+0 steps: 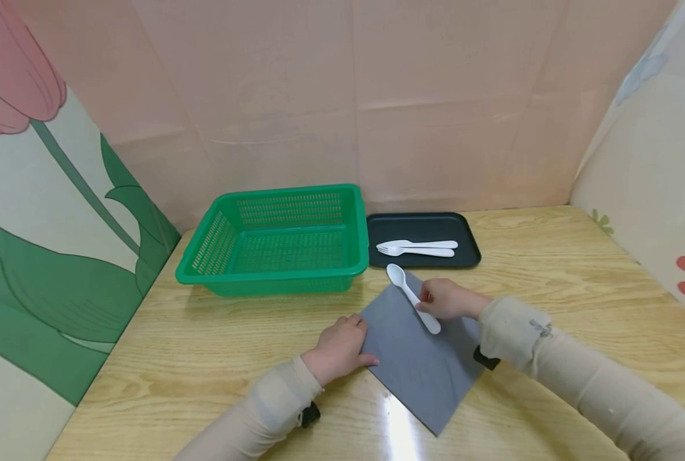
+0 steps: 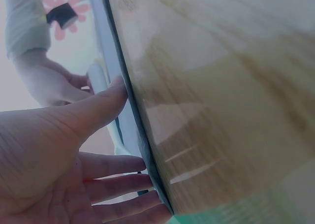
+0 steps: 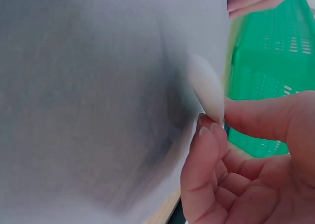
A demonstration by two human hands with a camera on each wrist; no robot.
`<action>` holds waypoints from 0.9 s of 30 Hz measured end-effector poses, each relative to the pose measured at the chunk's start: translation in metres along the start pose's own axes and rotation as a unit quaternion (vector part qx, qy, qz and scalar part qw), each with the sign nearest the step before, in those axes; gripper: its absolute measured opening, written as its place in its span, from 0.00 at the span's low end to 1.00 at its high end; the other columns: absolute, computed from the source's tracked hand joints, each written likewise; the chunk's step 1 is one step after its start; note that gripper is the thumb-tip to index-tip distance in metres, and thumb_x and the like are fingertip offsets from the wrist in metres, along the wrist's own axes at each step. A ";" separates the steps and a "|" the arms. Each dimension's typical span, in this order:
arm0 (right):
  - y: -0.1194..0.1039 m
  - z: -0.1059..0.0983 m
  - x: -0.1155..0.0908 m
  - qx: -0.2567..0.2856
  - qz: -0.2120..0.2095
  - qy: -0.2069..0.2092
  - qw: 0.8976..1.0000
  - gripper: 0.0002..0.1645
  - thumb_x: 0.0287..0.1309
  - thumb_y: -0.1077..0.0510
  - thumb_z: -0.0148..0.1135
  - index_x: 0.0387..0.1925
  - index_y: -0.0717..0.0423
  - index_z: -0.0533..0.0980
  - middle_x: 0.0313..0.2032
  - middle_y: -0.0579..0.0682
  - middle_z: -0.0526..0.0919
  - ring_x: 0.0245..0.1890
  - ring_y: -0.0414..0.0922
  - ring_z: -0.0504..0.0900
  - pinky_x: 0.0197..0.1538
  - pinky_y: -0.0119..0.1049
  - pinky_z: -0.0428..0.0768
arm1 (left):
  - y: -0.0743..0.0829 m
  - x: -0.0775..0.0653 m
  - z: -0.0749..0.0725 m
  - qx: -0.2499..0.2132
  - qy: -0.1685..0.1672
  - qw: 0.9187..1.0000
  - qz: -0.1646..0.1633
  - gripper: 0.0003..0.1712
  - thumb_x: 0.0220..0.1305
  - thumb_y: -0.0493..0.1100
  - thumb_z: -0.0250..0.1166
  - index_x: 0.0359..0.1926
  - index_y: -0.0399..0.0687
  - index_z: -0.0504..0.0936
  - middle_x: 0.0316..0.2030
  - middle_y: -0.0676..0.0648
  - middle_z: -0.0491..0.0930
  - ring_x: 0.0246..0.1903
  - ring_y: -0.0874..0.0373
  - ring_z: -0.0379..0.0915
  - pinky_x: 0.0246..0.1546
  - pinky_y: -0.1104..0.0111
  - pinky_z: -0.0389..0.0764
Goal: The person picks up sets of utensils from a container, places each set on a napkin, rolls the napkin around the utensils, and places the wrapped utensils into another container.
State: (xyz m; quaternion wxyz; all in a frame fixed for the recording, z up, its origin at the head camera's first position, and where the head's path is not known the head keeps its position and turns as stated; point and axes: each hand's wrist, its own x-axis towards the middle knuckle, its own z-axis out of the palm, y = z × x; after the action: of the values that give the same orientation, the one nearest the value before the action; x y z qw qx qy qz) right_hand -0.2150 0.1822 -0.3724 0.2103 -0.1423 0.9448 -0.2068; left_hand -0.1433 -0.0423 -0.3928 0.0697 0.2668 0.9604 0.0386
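The person's right hand (image 1: 447, 299) pinches a white spoon (image 1: 410, 296) by its handle above a grey cloth (image 1: 417, 378), the bowl toward a black tray (image 1: 469, 257) bearing a white fork (image 1: 429, 252). The left hand (image 1: 340, 346), fingers extended, touches the cloth's edge. A mark (image 1: 541, 328) on the right sleeve (image 1: 579, 362) is unreadably small.

The right hand's grip (image 1: 449, 299) hides part of the spoon (image 1: 397, 276). The tip of the utensil (image 1: 435, 244) beside the fork (image 1: 429, 251) is too small to tell, as is the mark (image 1: 541, 328) on the right sleeve (image 1: 596, 378). The left wrist view's bottom edge crops the blurred basket (image 2: 241, 211).
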 end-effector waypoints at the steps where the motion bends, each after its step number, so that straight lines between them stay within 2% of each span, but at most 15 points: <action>1: 0.000 0.001 0.000 0.004 0.005 -0.002 1.000 0.10 0.60 0.58 0.58 0.35 0.64 0.73 0.28 0.52 0.77 0.24 0.40 0.76 0.26 0.30 0.76 | 0.000 0.000 0.000 0.000 0.000 1.000 0.000 0.35 0.54 0.61 0.64 0.53 0.38 0.75 0.51 0.45 0.76 0.48 0.52 0.73 0.44 0.66 0.79; 13: -0.004 0.006 0.001 0.026 0.029 -0.008 0.999 0.11 0.60 0.57 0.58 0.35 0.63 0.74 0.27 0.52 0.77 0.24 0.41 0.77 0.26 0.31 0.78 | 0.000 0.000 0.000 0.001 0.002 1.000 0.001 0.35 0.54 0.61 0.65 0.53 0.38 0.75 0.52 0.44 0.76 0.49 0.52 0.74 0.45 0.66 0.79; 27: -0.008 0.014 -0.002 0.054 0.022 -0.004 0.998 0.11 0.59 0.56 0.59 0.31 0.62 0.75 0.24 0.50 0.78 0.22 0.40 0.74 0.25 0.31 0.77 | 0.000 0.000 0.000 0.001 0.004 1.000 0.001 0.35 0.54 0.61 0.65 0.52 0.38 0.76 0.49 0.46 0.76 0.45 0.53 0.74 0.41 0.67 0.79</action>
State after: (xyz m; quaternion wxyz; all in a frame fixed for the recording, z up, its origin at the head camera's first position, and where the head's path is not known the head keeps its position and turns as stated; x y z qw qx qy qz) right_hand -0.2055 0.1713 -0.3801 0.2258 -0.1111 0.9344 -0.2522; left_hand -0.1436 -0.0427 -0.3927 0.0659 0.2681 0.9603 0.0387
